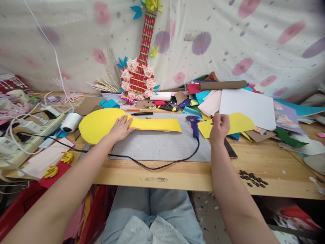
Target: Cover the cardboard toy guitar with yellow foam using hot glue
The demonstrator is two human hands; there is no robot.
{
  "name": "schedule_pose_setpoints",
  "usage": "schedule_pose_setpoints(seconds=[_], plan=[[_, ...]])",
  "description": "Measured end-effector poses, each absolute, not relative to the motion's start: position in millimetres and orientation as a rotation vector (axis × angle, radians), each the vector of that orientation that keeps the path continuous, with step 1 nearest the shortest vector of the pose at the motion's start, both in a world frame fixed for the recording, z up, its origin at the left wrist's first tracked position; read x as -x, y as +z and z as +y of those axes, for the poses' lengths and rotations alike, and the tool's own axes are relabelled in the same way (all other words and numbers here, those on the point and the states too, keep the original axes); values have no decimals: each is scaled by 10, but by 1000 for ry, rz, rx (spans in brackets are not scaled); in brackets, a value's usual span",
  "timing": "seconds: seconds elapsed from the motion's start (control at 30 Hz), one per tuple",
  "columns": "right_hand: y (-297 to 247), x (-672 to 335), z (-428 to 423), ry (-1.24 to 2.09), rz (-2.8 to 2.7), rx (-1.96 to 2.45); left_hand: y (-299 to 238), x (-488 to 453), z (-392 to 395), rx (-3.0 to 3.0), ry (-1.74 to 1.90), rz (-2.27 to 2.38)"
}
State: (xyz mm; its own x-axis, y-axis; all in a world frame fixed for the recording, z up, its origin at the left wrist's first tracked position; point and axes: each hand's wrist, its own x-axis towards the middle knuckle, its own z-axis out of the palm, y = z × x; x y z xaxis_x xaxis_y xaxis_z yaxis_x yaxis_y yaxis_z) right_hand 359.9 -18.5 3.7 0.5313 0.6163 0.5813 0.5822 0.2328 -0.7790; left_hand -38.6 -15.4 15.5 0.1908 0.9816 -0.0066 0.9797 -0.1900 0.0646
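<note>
A yellow felt-like guitar shape lies across a grey cutting mat, its round body to the left and its long neck to the right. My left hand rests flat on it where body meets neck, fingers stretched out. My right hand is closed above a yellow sheet, with its fingertips beside the rear end of a blue hot glue gun. A pale stick shows between the gun and those fingers; whether they grip it, I cannot tell. The gun's nozzle points left.
A red flower-trimmed toy guitar leans at the back. Coloured sheets, a white board and a brown roll pile up right. Black oval pieces lie front right. A black cord crosses the front; a power strip sits left.
</note>
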Motion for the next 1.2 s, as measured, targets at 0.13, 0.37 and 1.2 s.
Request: schedule_pose_setpoints(seconds=[0.13,0.37,1.2], plan=[[-166,-3620,1,283,-1349,1584,305,421,-154,-2185,267,1924],[-316,-3512,58,250,-1552,1903,377,635,-243,-2310,272,1761],[46,-1873,-361,1548,-1422,1000,126,1168,-3,-1906,381,2328]])
